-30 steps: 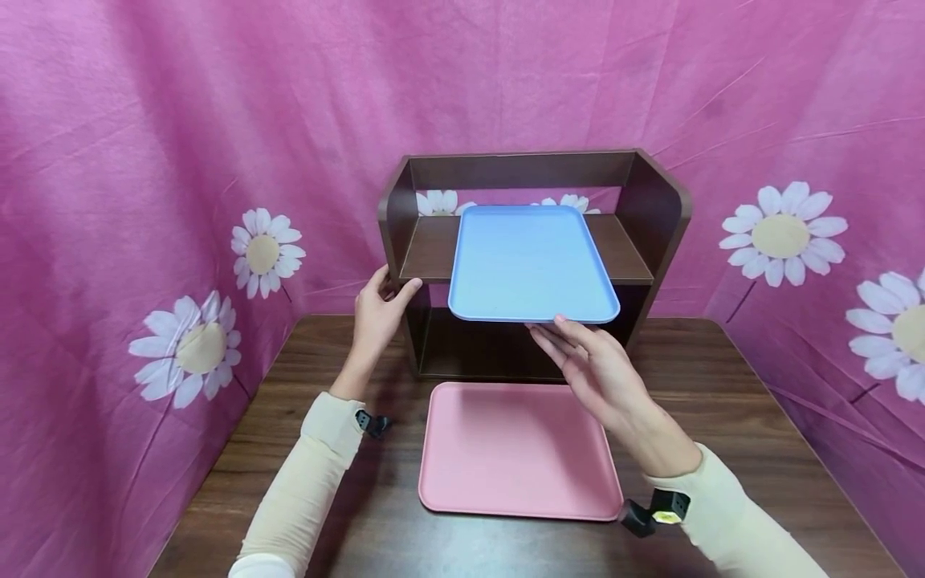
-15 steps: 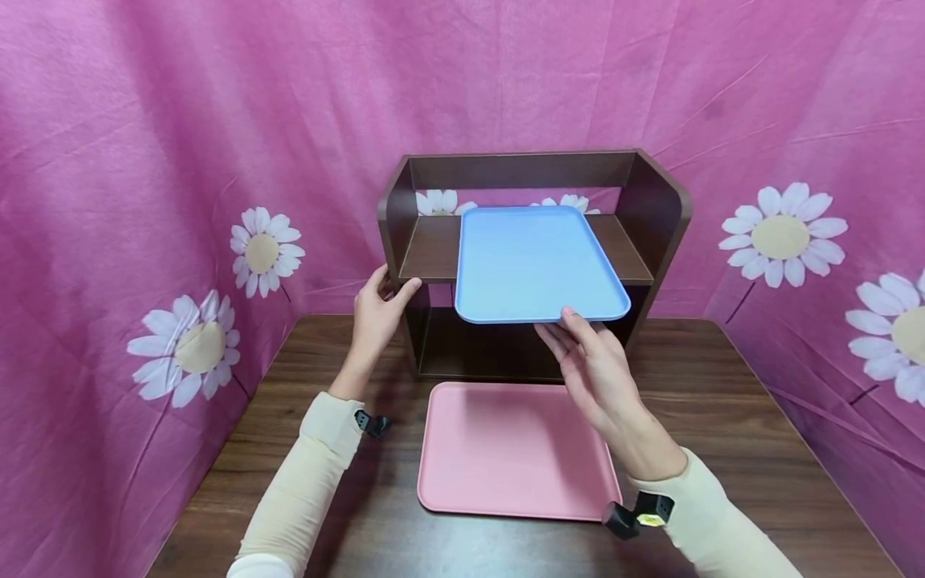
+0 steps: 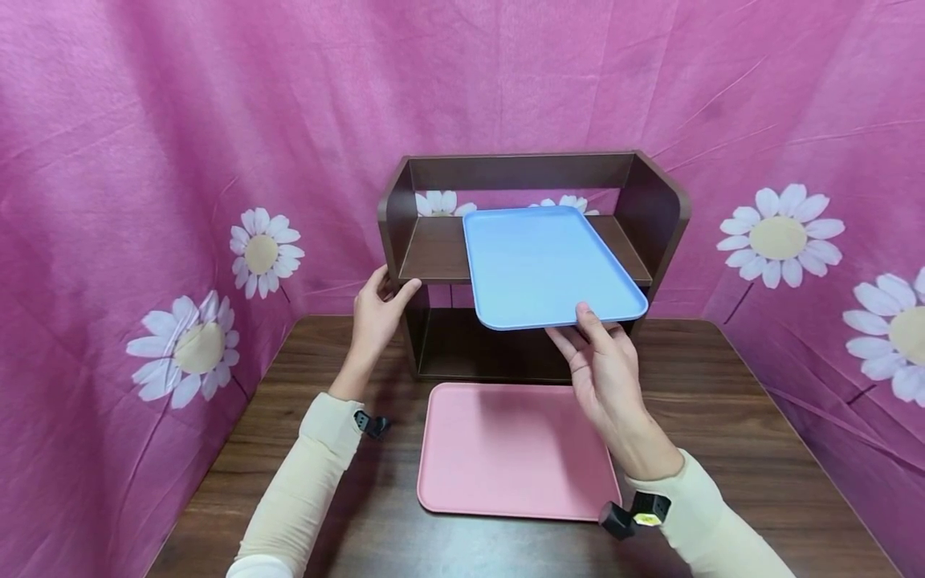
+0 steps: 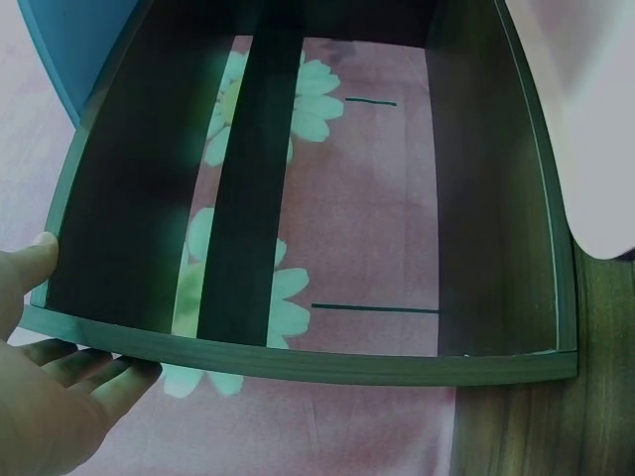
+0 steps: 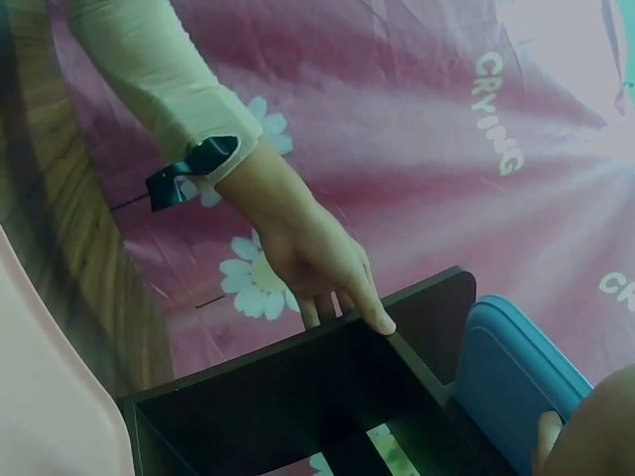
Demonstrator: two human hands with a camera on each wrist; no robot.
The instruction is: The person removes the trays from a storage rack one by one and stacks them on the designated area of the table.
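My right hand (image 3: 610,377) pinches the near edge of a blue rectangular tray (image 3: 549,265), thumb on top and fingers underneath. The tray overlaps the upper level of a dark brown two-level shelf (image 3: 435,250) and juts out past its front edge, turned slightly askew. On the shelf's left side panel, my left hand (image 3: 376,321) grips the front edge at the height of the middle board. In the left wrist view its thumb and fingers (image 4: 124,382) lie on either side of the panel edge. The right wrist view shows the blue tray (image 5: 526,367) beside the right thumb.
A pink tray (image 3: 516,449) lies flat on the wooden table (image 3: 723,449) just in front of the shelf. Pink curtains (image 3: 506,72) with white daisies surround the table at the back and both sides. Small black cameras (image 3: 650,507) are strapped to both sleeves.
The near end of the blue tray has swung to the right, so it sits more askew. My right hand has moved right with it. The left hand stays in place.
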